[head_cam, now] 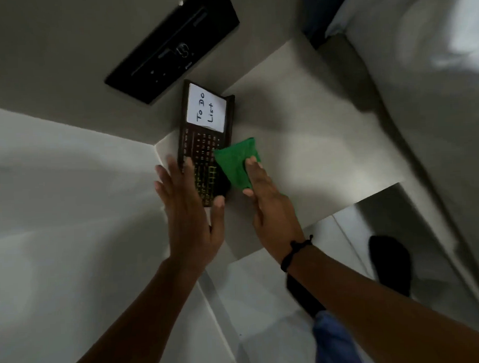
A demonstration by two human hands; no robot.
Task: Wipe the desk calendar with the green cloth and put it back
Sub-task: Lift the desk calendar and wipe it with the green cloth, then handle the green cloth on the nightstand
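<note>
- Desk calendar [204, 144]: we note a dark, long frame lying on the pale desk [299, 130], close to the desk's left edge. Its long axis runs from near us toward the far wall, leaning slightly to the right at the far end.
- White card [206, 107]: it fills the far half of the calendar and bears the handwritten words "To Do List", the letters turned sideways to us.
- Date grid: we see rows of small pale figures on the near half, some lit yellow-green; they are too small to read.
- Green cloth [236, 161]: folded, pressed against the calendar's right edge, partly on the desk.
- Right hand [269, 204]: fingers curled around the cloth, gripping it; a black cord circles the wrist.
- Left hand [190, 210]: fingers spread and extended, laid over the calendar's near left corner, holding nothing.
- Black panel [174, 45]: mounted on the wall beyond the calendar; its markings are blurred.
</note>
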